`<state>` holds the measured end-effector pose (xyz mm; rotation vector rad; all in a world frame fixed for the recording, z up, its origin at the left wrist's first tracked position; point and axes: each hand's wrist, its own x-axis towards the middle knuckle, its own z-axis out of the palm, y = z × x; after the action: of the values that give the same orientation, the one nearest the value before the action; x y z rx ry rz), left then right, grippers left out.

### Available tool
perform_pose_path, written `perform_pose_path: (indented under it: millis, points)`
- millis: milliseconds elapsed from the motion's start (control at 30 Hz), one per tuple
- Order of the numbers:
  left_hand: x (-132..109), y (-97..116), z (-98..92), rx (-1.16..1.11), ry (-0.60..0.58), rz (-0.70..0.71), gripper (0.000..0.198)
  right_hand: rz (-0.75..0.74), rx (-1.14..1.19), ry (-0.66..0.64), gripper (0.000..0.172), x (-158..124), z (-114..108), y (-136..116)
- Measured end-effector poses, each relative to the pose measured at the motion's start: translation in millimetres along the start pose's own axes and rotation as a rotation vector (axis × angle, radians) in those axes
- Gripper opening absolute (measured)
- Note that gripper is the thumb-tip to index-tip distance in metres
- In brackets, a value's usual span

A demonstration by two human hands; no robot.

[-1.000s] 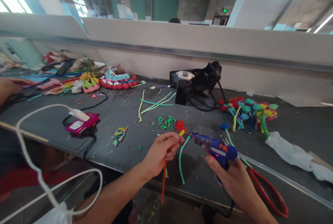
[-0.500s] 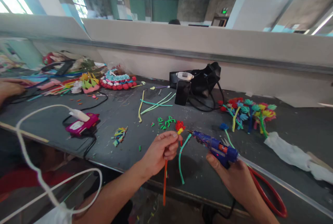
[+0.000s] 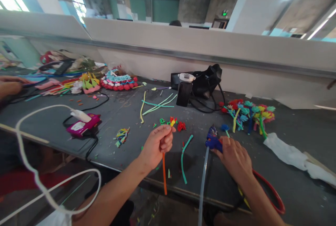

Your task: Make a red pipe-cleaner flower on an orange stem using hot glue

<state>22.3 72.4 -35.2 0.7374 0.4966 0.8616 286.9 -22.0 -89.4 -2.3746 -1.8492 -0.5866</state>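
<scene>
My left hand [image 3: 158,145] is closed, pinching a small yellow and red flower [image 3: 172,122] at the top of an orange pipe cleaner [image 3: 164,175] that hangs below the fist. My right hand [image 3: 236,156] grips the handle of a blue hot glue gun [image 3: 214,143], its nozzle pointing away from me. A long clear glue stick [image 3: 203,187] trails from the gun's back toward the table edge. Just beyond my left fingertips lies a pile of red pieces [image 3: 181,126]. Between my hands a teal pipe cleaner [image 3: 183,161] rests on the table.
Green bits [image 3: 162,121] and a multicoloured heap of pieces [image 3: 122,136] lie on the dark table. A phone [image 3: 184,93] leans before a black bag [image 3: 208,82]. Finished pipe-cleaner flowers [image 3: 246,112] are at right. At left are a magenta power strip [image 3: 85,126] and another person's hand [image 3: 10,86].
The glue gun has turned from pointing at the flower to pointing away, its glue stick swinging round to the left. My left hand has shifted slightly left with the flower, uncovering the red pile.
</scene>
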Motion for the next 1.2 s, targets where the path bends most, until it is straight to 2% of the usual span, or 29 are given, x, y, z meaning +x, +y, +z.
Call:
perform_pose_path:
  millis: [200,300,367,467,567,667,800,1000,1200]
  points:
    - [-3.9,5.7,-0.2,-0.034,-0.02,0.055,0.015,0.014,0.18,-0.196,0.037,-0.5,-2.2,12.9]
    - [-5.5,6.9,0.3,-0.048,-0.039,0.077,0.016,-0.024,0.276,-0.216,0.038,7.7,-10.9,17.1]
    - [-6.3,7.6,0.9,-0.061,-0.047,0.083,0.015,-0.049,0.371,-0.202,0.033,20.4,-21.0,11.8]
    - [-7.2,9.7,2.1,-0.076,-0.044,0.087,0.015,-0.13,0.526,-0.221,0.022,47.3,-38.1,-12.2]
    - [-8.0,12.0,2.5,-0.077,-0.04,0.09,0.015,-0.243,0.56,-0.252,0.017,73.8,-46.0,-47.4]
    - [-8.1,12.0,1.2,-0.077,-0.035,0.085,0.016,-0.285,0.533,-0.268,0.02,92.5,-39.7,-79.4]
    - [-6.4,9.6,-1.3,-0.075,-0.017,0.066,0.015,-0.277,0.48,-0.293,0.019,105.6,-21.6,-106.7]
    - [-3.0,6.9,-3.4,-0.051,0.001,0.047,0.016,-0.224,0.498,-0.284,0.017,102.2,-9.4,-121.0]
    - [1.4,-1.7,-2.4,-0.002,0.025,-0.004,0.018,-0.163,0.703,-0.251,0.021,75.3,-11.5,-97.6]
